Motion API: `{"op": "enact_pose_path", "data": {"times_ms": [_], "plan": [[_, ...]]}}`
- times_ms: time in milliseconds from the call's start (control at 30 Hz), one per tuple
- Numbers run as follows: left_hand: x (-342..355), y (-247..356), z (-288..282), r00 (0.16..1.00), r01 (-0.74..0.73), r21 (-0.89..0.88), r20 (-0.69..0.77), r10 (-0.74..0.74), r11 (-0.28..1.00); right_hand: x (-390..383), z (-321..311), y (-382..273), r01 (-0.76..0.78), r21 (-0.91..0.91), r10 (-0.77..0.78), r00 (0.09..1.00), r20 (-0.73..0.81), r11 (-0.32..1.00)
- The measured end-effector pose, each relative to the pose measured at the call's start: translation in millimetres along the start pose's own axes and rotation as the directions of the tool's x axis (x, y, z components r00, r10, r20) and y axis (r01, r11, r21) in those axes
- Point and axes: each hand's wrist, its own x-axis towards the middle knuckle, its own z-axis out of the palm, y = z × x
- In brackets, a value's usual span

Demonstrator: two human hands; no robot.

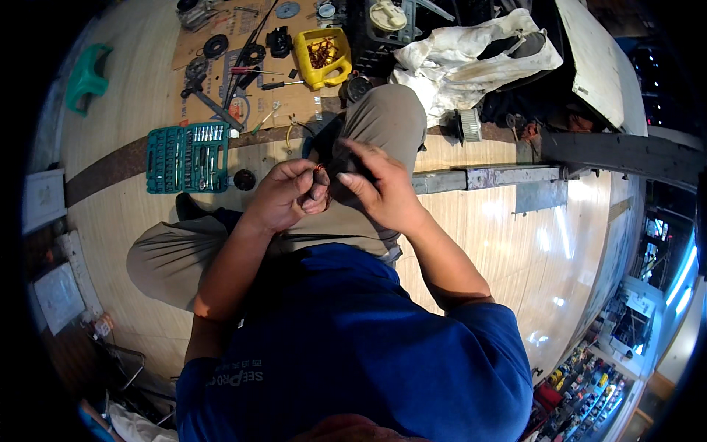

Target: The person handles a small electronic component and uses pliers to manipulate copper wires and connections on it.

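Note:
In front of my lap, my left hand (293, 193) is closed, its fingertips pinching a small copper-coloured piece (319, 169). The piece is too small for its kind to show. Just to the right, my right hand (379, 184) is beside it with fingers stretched and the thumb apart. Nothing shows in its grasp, though the fingertips are partly dark and blurred. A yellow cut-open jug (342, 71) with several copper-coloured pieces (322, 53) stands beyond my knee. My bent leg in grey-brown trousers (390, 114) is just behind the hands.
A green socket set case (152, 160) lies open at left. Cardboard (188, 99) bears a screwdriver (247, 71), a black ring (216, 46) and other parts. White cloth (449, 74), a finned cylindrical part (468, 126) and a grey metal beam (508, 176) are at right. A green stool (88, 74) stands far left.

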Motion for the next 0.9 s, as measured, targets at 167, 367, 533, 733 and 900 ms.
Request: {"op": "enact_pose_path", "data": {"times_ms": [167,367,533,733,900], "plan": [[1,0,2,1.000,-0.022,-0.025,-0.003,0.021,0.999,2,2,12,0.091,-0.073,-0.077,0.982,0.174,0.993],[4,-9,0,0.971,-0.068,0.032,-0.227,0.074,0.997,3,12,16,-0.121,0.140,0.107,0.989,0.104,0.983],[11,-17,-4,0.943,-0.069,0.178,-0.311,0.123,0.982,13,7,15,-0.380,0.257,0.347,0.923,0.165,0.889],[22,-18,26,0.897,-0.037,0.187,-0.426,0.115,0.982,24,4,11,-0.072,-0.105,0.073,0.997,0.006,0.992],[22,-13,26,0.889,0.126,0.343,-0.456,0.048,0.931,30,1,8,0.010,-0.248,0.006,0.998,0.064,0.969]]}}
